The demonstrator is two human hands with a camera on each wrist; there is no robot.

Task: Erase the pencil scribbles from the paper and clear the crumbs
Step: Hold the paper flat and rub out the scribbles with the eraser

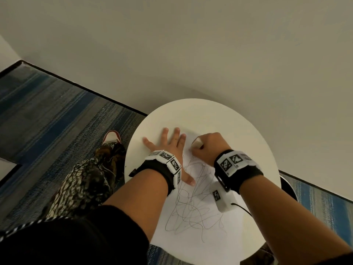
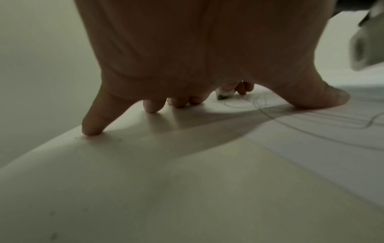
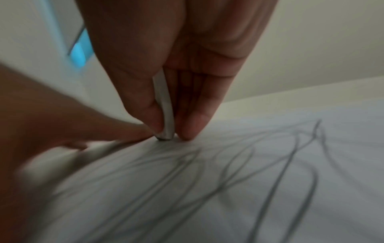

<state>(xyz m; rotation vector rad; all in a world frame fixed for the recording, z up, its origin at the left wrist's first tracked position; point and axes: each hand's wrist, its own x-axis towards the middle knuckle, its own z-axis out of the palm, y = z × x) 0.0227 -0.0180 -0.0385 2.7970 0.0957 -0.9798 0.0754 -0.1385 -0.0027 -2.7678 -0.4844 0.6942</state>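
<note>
A white sheet of paper [image 1: 198, 232] covered in grey pencil scribbles [image 1: 193, 211] lies on a round white table [image 1: 206, 113]. My left hand [image 1: 168, 144] lies flat with its fingers spread, pressing on the paper's left edge and the table. My right hand [image 1: 206, 144] pinches a white eraser [image 1: 197, 143] between thumb and fingers. The eraser's [image 3: 165, 115] lower tip touches the paper [image 3: 270, 189] at the far end of the scribbles [image 3: 286, 164]. In the left wrist view the eraser's tip [image 2: 224, 95] looks dark with graphite beyond my spread fingers [image 2: 93, 121].
The table stands against a pale wall [image 1: 210, 44]. Blue-grey striped carpet [image 1: 47, 111] lies to the left, with my patterned trouser leg [image 1: 84, 180] and a red and white shoe [image 1: 111, 137] on it. A dark round stool or base [image 1: 288, 186] shows past the table's right edge.
</note>
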